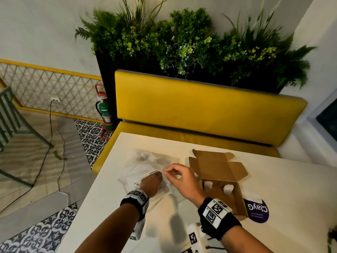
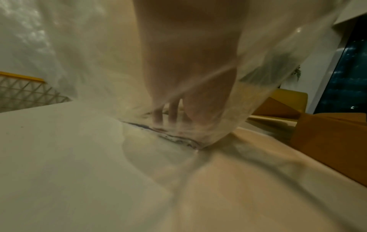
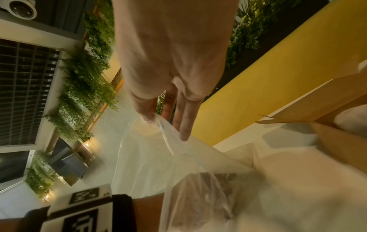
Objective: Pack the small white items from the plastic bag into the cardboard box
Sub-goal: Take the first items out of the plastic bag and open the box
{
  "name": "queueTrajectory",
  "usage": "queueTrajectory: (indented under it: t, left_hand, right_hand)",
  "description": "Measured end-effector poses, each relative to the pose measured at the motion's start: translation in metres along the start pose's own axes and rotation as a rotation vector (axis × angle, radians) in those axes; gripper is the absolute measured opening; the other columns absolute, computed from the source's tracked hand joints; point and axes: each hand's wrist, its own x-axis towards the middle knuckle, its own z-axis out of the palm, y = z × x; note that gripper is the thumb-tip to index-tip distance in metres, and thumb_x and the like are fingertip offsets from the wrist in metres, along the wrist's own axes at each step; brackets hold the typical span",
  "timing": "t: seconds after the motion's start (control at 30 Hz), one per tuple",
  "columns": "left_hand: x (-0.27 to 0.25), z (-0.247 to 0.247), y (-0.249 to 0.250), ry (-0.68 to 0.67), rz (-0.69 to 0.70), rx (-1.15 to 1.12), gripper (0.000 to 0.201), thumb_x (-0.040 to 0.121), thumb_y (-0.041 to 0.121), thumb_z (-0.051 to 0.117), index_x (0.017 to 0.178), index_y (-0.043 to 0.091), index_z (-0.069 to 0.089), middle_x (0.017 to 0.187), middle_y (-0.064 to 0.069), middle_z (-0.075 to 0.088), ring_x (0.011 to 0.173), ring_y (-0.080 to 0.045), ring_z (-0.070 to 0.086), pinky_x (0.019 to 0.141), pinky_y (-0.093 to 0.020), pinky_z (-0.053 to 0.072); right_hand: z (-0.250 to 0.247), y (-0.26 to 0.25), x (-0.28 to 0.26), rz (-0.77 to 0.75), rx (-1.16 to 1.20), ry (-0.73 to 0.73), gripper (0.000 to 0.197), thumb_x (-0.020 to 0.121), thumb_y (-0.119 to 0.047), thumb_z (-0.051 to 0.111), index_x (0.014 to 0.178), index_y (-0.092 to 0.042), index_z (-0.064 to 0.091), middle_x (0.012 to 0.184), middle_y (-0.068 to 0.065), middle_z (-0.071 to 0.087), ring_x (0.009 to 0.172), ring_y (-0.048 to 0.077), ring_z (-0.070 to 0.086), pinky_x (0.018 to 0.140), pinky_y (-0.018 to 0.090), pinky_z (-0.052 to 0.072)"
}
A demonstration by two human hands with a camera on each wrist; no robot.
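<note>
A clear plastic bag point(image 1: 144, 165) lies on the white table point(image 1: 113, 201), its mouth toward me. My left hand point(image 1: 151, 181) is pushed inside the bag. Through the film in the left wrist view, the left hand point(image 2: 170, 114) has its fingers reaching down to the bag's point(image 2: 89, 70) bottom seam; blur hides whether they hold anything. My right hand point(image 1: 165, 172) pinches the bag's rim between thumb and forefinger and lifts it, seen close as the right hand point(image 3: 154, 118) on the bag point(image 3: 158, 157). The open cardboard box point(image 1: 218, 172) stands just right of it, with small white items point(image 1: 228, 188) inside.
A purple round label point(image 1: 257, 210) lies at the box's near right corner. A yellow bench point(image 1: 200, 106) runs behind the table, with a planter of greenery point(image 1: 182, 42) above it. The table's left edge drops to a tiled floor point(image 1: 45, 232).
</note>
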Motion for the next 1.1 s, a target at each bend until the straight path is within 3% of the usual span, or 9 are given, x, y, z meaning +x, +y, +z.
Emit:
queueTrajectory:
  t: [0.27, 0.37, 0.47, 0.57, 0.67, 0.77, 0.87, 0.97, 1.1]
  left_hand:
    - [-0.006, 0.005, -0.005, -0.006, 0.037, -0.109, 0.026, 0.093, 0.018, 0.045, 0.116, 0.014, 0.058, 0.129, -0.005, 0.05, 0.118, -0.028, 0.052, 0.089, -0.042, 0.05]
    - [-0.004, 0.005, -0.019, -0.036, 0.033, -0.271, 0.029, 0.081, 0.006, 0.05, 0.105, 0.022, 0.053, 0.112, -0.003, 0.057, 0.108, -0.026, 0.058, 0.087, -0.034, 0.048]
    - [-0.002, 0.005, -0.03, -0.131, -0.018, -0.384, 0.026, 0.08, 0.018, 0.051, 0.093, 0.038, 0.041, 0.089, 0.006, 0.055, 0.095, -0.025, 0.063, 0.071, -0.024, 0.042]
    - [0.002, 0.005, -0.034, -0.163, -0.077, -0.402, 0.009, 0.089, 0.019, 0.042, 0.087, 0.029, 0.042, 0.083, 0.006, 0.051, 0.079, -0.016, 0.052, 0.068, -0.026, 0.042]
    - [0.007, 0.002, -0.028, -0.182, -0.053, -0.482, 0.025, 0.09, 0.019, 0.033, 0.071, 0.027, 0.048, 0.076, -0.001, 0.056, 0.068, -0.017, 0.05, 0.075, -0.042, 0.05]
    - [0.006, -0.004, -0.01, -0.185, -0.085, -0.495, 0.033, 0.092, 0.013, 0.042, 0.061, 0.021, 0.046, 0.068, -0.001, 0.055, 0.076, -0.02, 0.053, 0.068, -0.028, 0.039]
    - [0.005, 0.0, 0.0, -0.101, -0.124, -0.399, 0.018, 0.09, 0.014, 0.048, 0.085, 0.008, 0.064, 0.095, -0.015, 0.069, 0.094, -0.03, 0.063, 0.073, -0.03, 0.04]
    - [0.006, 0.012, 0.004, -0.028, -0.157, -0.379, 0.025, 0.091, 0.019, 0.048, 0.099, 0.005, 0.067, 0.107, -0.017, 0.069, 0.101, -0.031, 0.063, 0.08, -0.034, 0.045]
    - [0.007, 0.021, 0.003, 0.0, -0.196, -0.416, 0.016, 0.089, 0.027, 0.052, 0.088, 0.018, 0.065, 0.106, -0.012, 0.07, 0.102, -0.029, 0.064, 0.081, -0.032, 0.046]
  right_hand:
    - [0.009, 0.001, 0.003, -0.021, -0.025, 0.023, 0.003, 0.089, -0.017, 0.07, 0.088, -0.016, 0.072, 0.088, -0.007, 0.073, 0.085, 0.007, 0.066, 0.08, 0.017, 0.051]
    - [0.008, 0.003, 0.004, -0.016, -0.025, 0.035, 0.003, 0.089, -0.016, 0.069, 0.088, -0.017, 0.072, 0.087, -0.007, 0.073, 0.084, 0.005, 0.066, 0.079, 0.016, 0.05]
    - [0.007, 0.006, 0.004, -0.01, -0.035, 0.03, 0.003, 0.089, -0.018, 0.069, 0.087, -0.018, 0.072, 0.087, -0.008, 0.073, 0.085, 0.006, 0.066, 0.079, 0.017, 0.051]
    - [0.008, 0.006, 0.003, 0.0, -0.03, 0.025, 0.003, 0.089, -0.018, 0.07, 0.087, -0.019, 0.072, 0.087, -0.008, 0.073, 0.085, 0.007, 0.067, 0.08, 0.018, 0.052]
    - [0.009, 0.004, 0.0, 0.003, -0.02, 0.015, 0.003, 0.088, -0.018, 0.07, 0.087, -0.02, 0.073, 0.087, -0.008, 0.074, 0.085, 0.007, 0.067, 0.08, 0.018, 0.052]
    - [0.009, 0.002, -0.002, 0.007, -0.024, 0.004, 0.002, 0.088, -0.019, 0.07, 0.087, -0.019, 0.073, 0.088, -0.007, 0.074, 0.085, 0.008, 0.067, 0.082, 0.019, 0.053]
    - [0.009, 0.001, -0.005, 0.012, -0.037, 0.003, 0.003, 0.088, -0.018, 0.069, 0.087, -0.017, 0.072, 0.088, -0.006, 0.074, 0.086, 0.008, 0.067, 0.083, 0.019, 0.052]
    - [0.01, 0.002, -0.007, 0.014, -0.04, 0.02, 0.004, 0.088, -0.018, 0.069, 0.087, -0.016, 0.072, 0.087, -0.006, 0.073, 0.085, 0.008, 0.066, 0.081, 0.018, 0.052]
    - [0.01, 0.004, -0.009, 0.008, -0.043, 0.028, 0.006, 0.089, -0.021, 0.069, 0.086, -0.017, 0.072, 0.086, -0.007, 0.073, 0.084, 0.007, 0.066, 0.081, 0.019, 0.052]
